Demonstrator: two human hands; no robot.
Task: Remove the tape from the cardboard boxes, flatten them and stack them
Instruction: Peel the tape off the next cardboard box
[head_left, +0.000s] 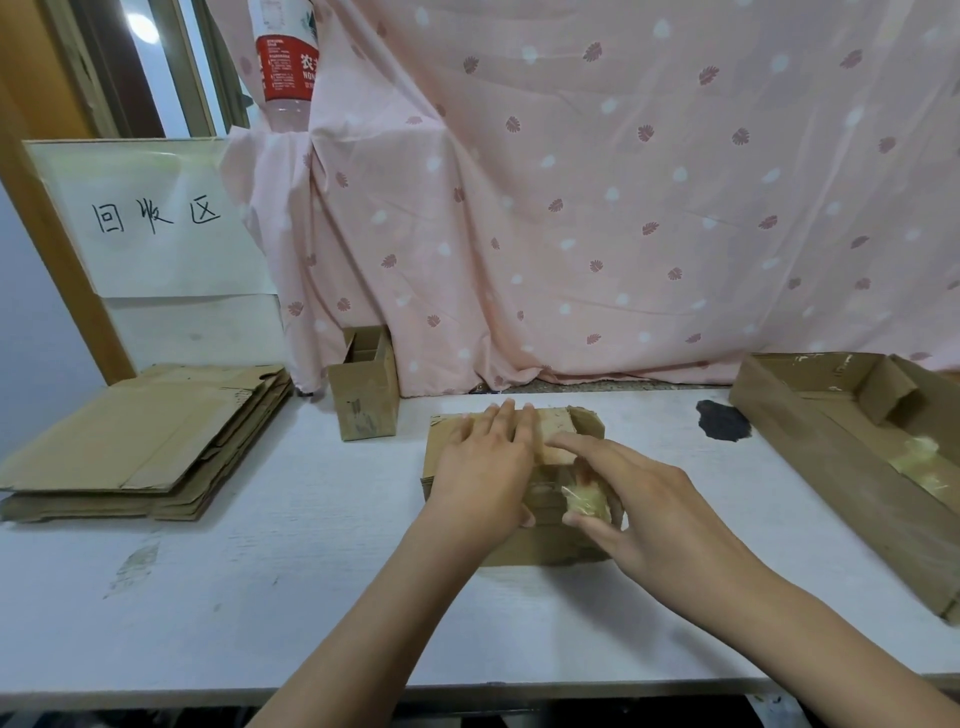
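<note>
A small cardboard box (540, 545) lies on the white table (291, 582) at the centre. My left hand (485, 467) lies flat on its top with the fingers spread, pressing it down. My right hand (639, 499) is over the box's right side and holds a crumpled wad of yellowish tape (584, 501) between thumb and fingers, the index finger stretched out over the top. A stack of flattened boxes (140, 441) lies at the left. A small upright box (366, 387) stands behind, its top open.
A large open cardboard tray (831, 447) at the right holds more balled tape (919, 457). A dark patch (723, 421) marks the table. A pink patterned cloth (597, 208) hangs behind. A handwritten sign (156, 218) and a water bottle (283, 57) are at the back left.
</note>
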